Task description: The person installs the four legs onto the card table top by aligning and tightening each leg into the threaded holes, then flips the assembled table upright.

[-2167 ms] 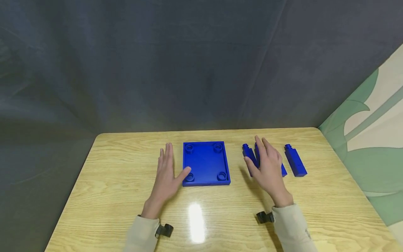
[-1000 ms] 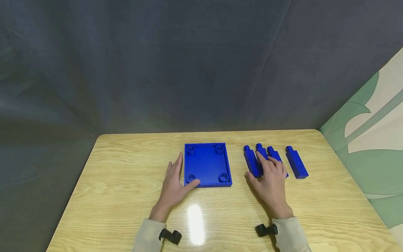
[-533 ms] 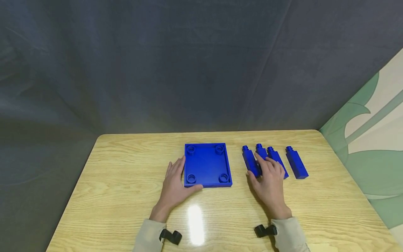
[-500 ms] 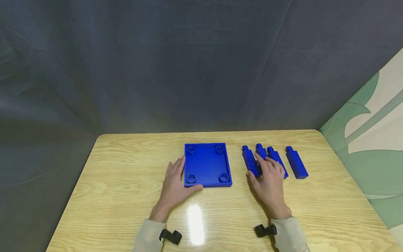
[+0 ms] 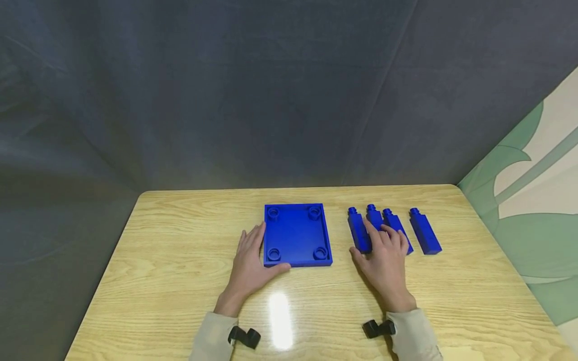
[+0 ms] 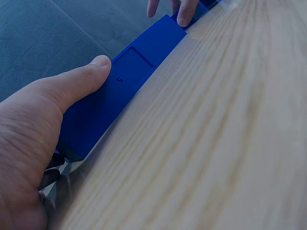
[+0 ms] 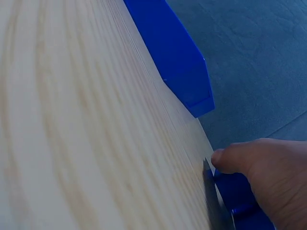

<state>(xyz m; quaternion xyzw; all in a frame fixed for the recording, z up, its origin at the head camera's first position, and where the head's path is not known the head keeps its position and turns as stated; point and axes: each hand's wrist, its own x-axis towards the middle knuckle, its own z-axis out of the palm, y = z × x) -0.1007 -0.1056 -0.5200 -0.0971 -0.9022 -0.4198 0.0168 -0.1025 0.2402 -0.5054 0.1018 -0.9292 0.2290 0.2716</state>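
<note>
A blue square toy tabletop (image 5: 295, 233) lies underside up on the wooden table, a raised rim round it and a round socket at each corner. My left hand (image 5: 250, 265) holds its near left corner, thumb along the front wall and fingers against the left side. To the right lie several blue block-shaped legs with threaded ends pointing away. My right hand (image 5: 384, 260) is at the leftmost leg (image 5: 358, 231), thumb at its left and index finger at its right. The palm and fingers partly hide the second leg (image 5: 374, 215) and third leg (image 5: 394, 222).
The rightmost leg (image 5: 425, 233) lies apart from the others. The wooden table (image 5: 180, 235) ends at a dark curtain (image 5: 280, 100) behind and to the left. A panel with green leaf shapes (image 5: 533, 240) stands along the right.
My left hand has moved right, from beside the tabletop to its near left corner. My right hand has come down among the legs, and its thumb has shifted left past the leftmost leg's near end.
</note>
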